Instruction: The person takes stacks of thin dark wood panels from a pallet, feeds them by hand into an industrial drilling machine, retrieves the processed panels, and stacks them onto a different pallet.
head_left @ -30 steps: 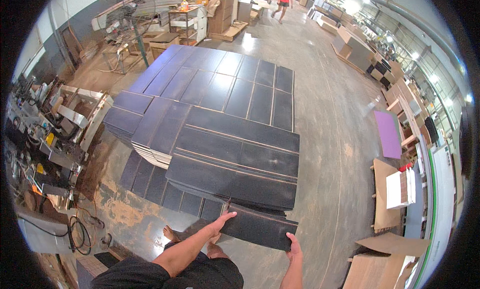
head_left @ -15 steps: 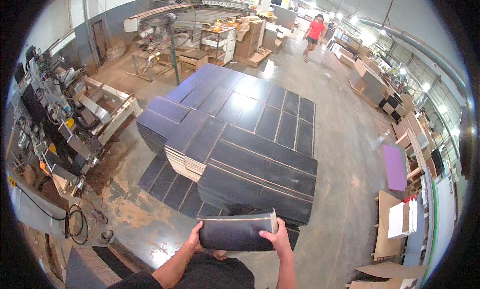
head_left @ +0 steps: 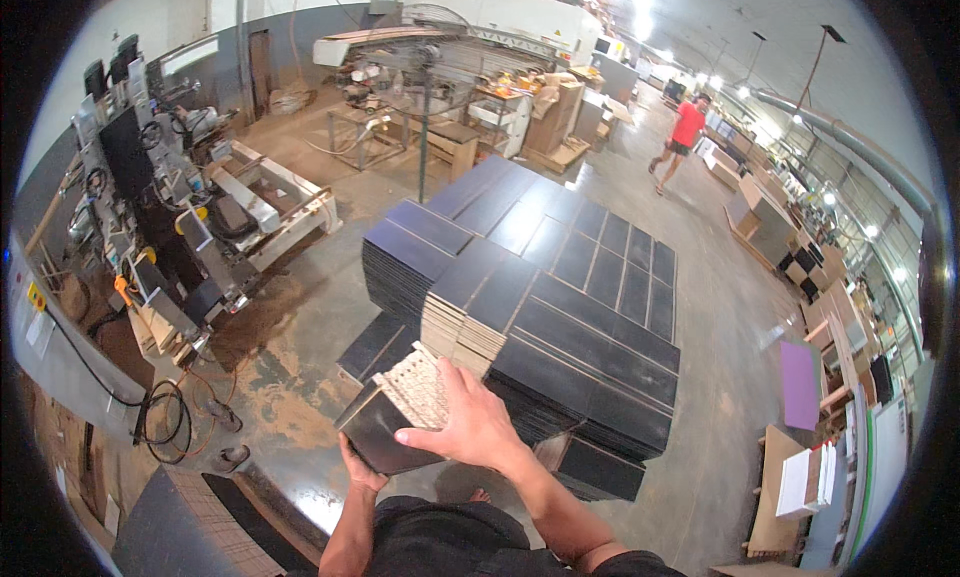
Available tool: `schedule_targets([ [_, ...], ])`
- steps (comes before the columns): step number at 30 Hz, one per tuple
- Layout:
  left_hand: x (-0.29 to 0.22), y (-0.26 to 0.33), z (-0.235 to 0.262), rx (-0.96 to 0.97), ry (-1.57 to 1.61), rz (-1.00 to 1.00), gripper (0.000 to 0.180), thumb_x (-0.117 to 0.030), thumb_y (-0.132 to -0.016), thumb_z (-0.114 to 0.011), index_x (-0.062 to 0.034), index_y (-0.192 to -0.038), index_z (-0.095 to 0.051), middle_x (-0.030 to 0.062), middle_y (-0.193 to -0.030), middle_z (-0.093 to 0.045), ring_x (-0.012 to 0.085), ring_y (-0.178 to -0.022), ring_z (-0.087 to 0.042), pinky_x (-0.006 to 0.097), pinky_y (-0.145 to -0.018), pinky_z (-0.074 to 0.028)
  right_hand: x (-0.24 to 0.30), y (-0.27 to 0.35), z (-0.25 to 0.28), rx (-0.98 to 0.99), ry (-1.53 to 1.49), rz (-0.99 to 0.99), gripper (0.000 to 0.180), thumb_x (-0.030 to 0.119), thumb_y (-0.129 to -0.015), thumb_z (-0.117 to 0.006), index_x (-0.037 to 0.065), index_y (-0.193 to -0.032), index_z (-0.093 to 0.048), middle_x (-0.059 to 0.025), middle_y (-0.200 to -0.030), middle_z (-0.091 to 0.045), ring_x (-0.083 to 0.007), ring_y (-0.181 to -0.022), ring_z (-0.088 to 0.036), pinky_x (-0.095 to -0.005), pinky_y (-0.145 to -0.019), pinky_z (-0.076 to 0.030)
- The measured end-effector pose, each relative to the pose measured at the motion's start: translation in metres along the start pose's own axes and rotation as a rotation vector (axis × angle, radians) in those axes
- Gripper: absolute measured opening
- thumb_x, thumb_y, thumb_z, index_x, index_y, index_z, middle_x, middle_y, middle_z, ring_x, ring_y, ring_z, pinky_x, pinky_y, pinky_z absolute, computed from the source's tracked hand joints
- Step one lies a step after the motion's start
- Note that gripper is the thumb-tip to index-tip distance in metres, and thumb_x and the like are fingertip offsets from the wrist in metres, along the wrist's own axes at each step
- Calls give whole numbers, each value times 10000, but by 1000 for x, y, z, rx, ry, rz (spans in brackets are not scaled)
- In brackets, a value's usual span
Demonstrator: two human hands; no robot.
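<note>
Between my two hands is a short stack of black boards (head_left: pixel 382 432), tilted. Its pale raw edges face up and away from me and show small holes. My left hand (head_left: pixel 362 467) is closed round the near lower side of the stack. Across the pale edges lies my right hand (head_left: pixel 468 417), gripping the stack with the thumb on the dark face. Just beyond stands a large block of piled black boards (head_left: pixel 560 307), in rows of differing direction.
A machine with metal arms and cables (head_left: pixel 200 207) stands at the left. Near my left lies another pile of boards (head_left: pixel 180 522). A person in a red shirt (head_left: pixel 688 125) is on the aisle floor farther off. A purple panel (head_left: pixel 798 385) leans at the right.
The held stack has moved left and turned from lying crosswise to tilted, its pale edges now facing up. My right hand has shifted onto those edges. The view has swung left.
</note>
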State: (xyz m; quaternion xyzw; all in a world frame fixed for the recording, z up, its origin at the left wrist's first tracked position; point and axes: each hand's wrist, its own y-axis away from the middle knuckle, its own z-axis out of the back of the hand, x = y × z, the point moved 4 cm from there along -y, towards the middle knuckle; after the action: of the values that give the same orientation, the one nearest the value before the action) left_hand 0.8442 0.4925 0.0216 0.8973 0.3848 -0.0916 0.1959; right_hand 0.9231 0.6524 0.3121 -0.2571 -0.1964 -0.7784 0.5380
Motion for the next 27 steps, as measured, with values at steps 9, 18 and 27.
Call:
schedule_targets([
  [9,-129,12,65,48,131,-70,1077,-876,-691,-412,-149,-1482,-326,126,-1489,-377,368,-1340,-377,562,-1108,-257,140,-59,-85,94,-98,239,960,525,-597,-822,37,-1325,-430,-222,-1134,-566,-396,-1063,-576,-439,-896,-472],
  [18,-210,0,95,-74,207,-303,1006,-844,-719,-424,-145,-1441,-407,140,-1465,-416,346,-1328,-405,552,-1099,-287,192,-141,-142,136,-187,462,801,412,-643,-830,28,-1267,-506,-194,-1093,-601,-378,-997,-616,-438,-839,-493],
  [27,-297,-65,60,-2,238,-545,1018,-818,-680,-520,-184,-1464,-376,139,-1475,-400,340,-1336,-401,531,-1112,-296,242,-257,-156,169,-358,640,673,304,-667,-829,-33,-1182,-557,-187,-1074,-625,-340,-976,-633,-392,-859,-490],
])
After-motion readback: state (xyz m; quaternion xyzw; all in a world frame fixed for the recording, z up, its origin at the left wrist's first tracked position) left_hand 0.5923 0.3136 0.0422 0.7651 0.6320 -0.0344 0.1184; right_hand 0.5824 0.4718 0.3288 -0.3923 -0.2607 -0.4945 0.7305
